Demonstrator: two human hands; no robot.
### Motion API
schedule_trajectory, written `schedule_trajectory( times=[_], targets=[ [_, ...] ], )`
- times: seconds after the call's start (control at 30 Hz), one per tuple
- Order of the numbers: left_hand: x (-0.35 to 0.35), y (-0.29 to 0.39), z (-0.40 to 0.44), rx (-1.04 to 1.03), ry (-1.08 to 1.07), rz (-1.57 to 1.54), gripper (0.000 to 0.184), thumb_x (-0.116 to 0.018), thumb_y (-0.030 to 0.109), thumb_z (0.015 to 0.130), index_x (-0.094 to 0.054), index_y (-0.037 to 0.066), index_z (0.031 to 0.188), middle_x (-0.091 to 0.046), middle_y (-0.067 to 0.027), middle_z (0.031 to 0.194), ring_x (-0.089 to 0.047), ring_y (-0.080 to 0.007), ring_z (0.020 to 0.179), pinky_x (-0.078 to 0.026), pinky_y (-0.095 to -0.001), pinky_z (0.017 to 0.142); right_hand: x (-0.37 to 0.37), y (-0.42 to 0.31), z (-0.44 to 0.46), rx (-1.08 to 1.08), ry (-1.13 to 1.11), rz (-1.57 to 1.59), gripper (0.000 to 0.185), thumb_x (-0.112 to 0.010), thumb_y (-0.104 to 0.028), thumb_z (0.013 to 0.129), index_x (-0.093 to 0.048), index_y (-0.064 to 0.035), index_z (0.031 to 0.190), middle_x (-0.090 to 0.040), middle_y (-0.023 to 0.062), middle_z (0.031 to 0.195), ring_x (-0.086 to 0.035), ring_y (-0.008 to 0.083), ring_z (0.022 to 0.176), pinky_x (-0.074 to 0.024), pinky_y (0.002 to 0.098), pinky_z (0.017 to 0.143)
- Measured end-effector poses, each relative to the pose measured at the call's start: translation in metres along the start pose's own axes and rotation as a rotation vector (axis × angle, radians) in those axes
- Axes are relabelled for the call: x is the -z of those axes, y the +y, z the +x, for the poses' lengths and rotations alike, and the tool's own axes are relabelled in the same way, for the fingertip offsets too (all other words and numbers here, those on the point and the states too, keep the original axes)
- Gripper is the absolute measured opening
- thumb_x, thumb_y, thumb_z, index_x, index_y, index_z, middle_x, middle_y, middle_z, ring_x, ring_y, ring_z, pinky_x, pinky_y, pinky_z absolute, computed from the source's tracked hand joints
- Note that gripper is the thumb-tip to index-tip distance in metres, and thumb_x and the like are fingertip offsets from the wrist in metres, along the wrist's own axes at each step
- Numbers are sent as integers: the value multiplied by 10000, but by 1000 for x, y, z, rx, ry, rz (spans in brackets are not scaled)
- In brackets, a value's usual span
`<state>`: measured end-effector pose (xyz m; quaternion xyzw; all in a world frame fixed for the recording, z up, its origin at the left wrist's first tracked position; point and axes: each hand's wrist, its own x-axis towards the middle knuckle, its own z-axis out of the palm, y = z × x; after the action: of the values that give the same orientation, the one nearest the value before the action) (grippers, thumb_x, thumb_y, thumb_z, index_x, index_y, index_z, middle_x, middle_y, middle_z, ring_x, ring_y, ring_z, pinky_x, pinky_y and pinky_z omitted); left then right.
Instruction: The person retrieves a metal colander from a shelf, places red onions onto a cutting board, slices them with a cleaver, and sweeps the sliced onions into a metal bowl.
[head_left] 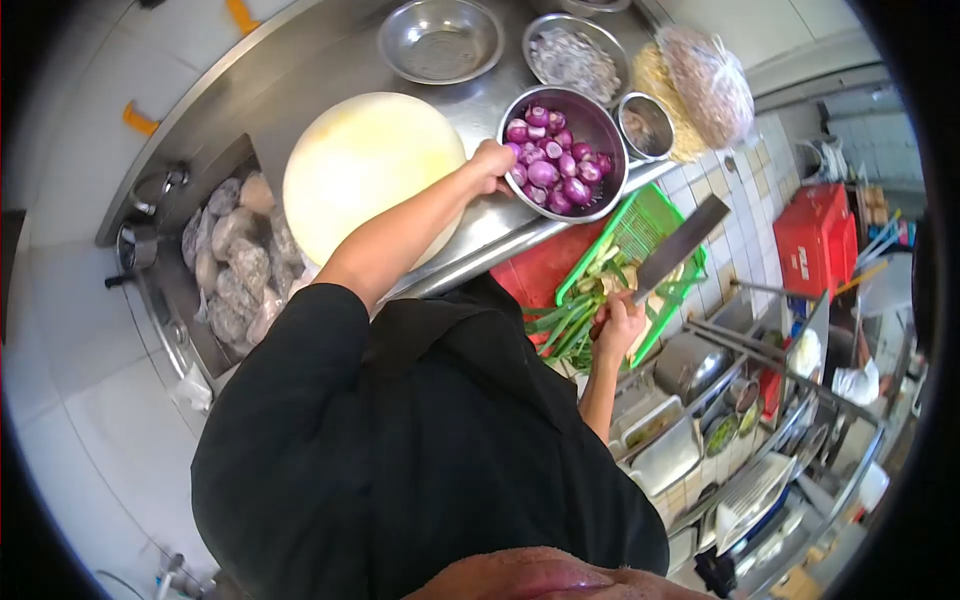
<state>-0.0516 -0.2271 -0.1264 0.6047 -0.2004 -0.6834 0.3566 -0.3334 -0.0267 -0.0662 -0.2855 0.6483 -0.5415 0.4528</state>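
"Head view first: what is the left hand [491,167] doing?"

"Its fingers are curled over the near-left rim of a steel bowl [611,132], gripping it. The bowl stands on the steel bench [312,72], close to its front edge, with purple onions [542,174] piled inside."

"And the right hand [619,326]?"

"Closed around the handle of a cleaver [682,242]. The broad blade slants up and to the right, above a green basket [637,226]."

"What's in the basket?"

"Leafy green stalks [572,328], some hanging over its near end. Something red [535,262] lies beside it; I can't tell what."

"What else is near the onions?"

"A round, pale yellow chopping board [360,170] lies to their left, with the left forearm crossing it. Behind the onion bowl is a dish of whitish pieces [573,62], and just to its right a small metal cup [646,124]. Past the cup sits a full plastic bag [708,82]."

"Far left?"

"A sink [163,312] holding pale, bagged lumps [238,258]; their contents aren't clear. A shallow metal basin [440,38] stands at the back."
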Motion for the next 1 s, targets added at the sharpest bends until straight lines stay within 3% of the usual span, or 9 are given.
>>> schedule_trajectory(
  times=[0.03, 0.27, 0.47, 0.57, 0.63, 0.7, 0.8, 0.87, 1.0],
  targets=[
    [0, 7, -13, 16, 40, -8, 283, -541, -52, 804, -602, -188, 1044, -671, -278, 885, -715, -454, 668, -638, -587, 528, 0, 2, 2, 25, -2, 3, 123, -652, -66, 898, -533, -69, 929, -512, 32, 600, -476, 127, 436, -369, 270, 395],
    [126, 17, -85, -150, 125, -270, 173, -585, -78, 705, -641, -35, 862, -640, -111, 847, -646, -276, 619, -621, -456, 606, -18, -2, 24, 210, -192, -156, 161, -671, -14, 934, -526, -72, 894, -520, 2, 666, -466, 83, 485, -355, 245, 451],
    [293, 32, -150, -317, 379, -239, 292, -578, -69, 730, -630, -97, 1016, -682, -174, 958, -714, -323, 784, -652, -511, 709, -116, 42, 89, 327, -500, -374, 201, -726, 20, 891, -548, -74, 877, -451, -68, 732, -411, 42, 665, -345, 241, 586],
    [348, 29, -172, -365, 555, -384, 272, -565, -73, 765, -594, -119, 1031, -665, -204, 980, -707, -363, 789, -649, -527, 728, -202, 38, 104, 422, -609, -502, 156, -757, -47, 851, -604, -19, 862, -540, 15, 767, -504, 127, 732, -442, 308, 684],
    [390, 13, -168, -404, 653, -517, 250, -558, -64, 783, -575, -108, 1029, -654, -199, 973, -704, -364, 843, -644, -556, 720, -259, 47, 108, 324, -658, -318, 186, -773, -70, 808, -615, 14, 860, -578, 97, 889, -558, 186, 822, -457, 336, 749],
    [426, -3, -160, -397, 723, -574, 207, -558, -62, 796, -572, -85, 1002, -642, -196, 981, -696, -359, 874, -637, -575, 727, -305, 50, 113, 595, -601, -452, 205, -770, -75, 791, -620, 23, 892, -584, 125, 901, -578, 233, 834, -472, 359, 763],
    [459, -36, -136, -418, 817, -589, 141, -565, -59, 814, -572, -56, 954, -622, -188, 997, -684, -355, 899, -628, -597, 753, -360, 49, 128, 672, -542, -427, 228, -771, -93, 783, -652, 19, 942, -614, 129, 871, -598, 285, 813, -489, 388, 785],
    [479, -55, -120, -409, 908, -560, 120, -571, -50, 821, -571, -50, 941, -614, -171, 976, -682, -351, 888, -629, -591, 744, -385, 45, 142, 496, -576, -489, 267, -776, -138, 783, -683, -3, 994, -665, 142, 873, -634, 322, 822, -500, 414, 813],
    [493, -75, -107, -323, 722, -743, 126, -559, -15, 855, -569, -20, 980, -608, -154, 986, -673, -342, 848, -631, -619, 715, -408, 56, 177, 471, -607, -698, 341, -770, -241, 795, -735, -62, 1083, -743, 159, 908, -699, 361, 865, -516, 446, 859]
  ],
)
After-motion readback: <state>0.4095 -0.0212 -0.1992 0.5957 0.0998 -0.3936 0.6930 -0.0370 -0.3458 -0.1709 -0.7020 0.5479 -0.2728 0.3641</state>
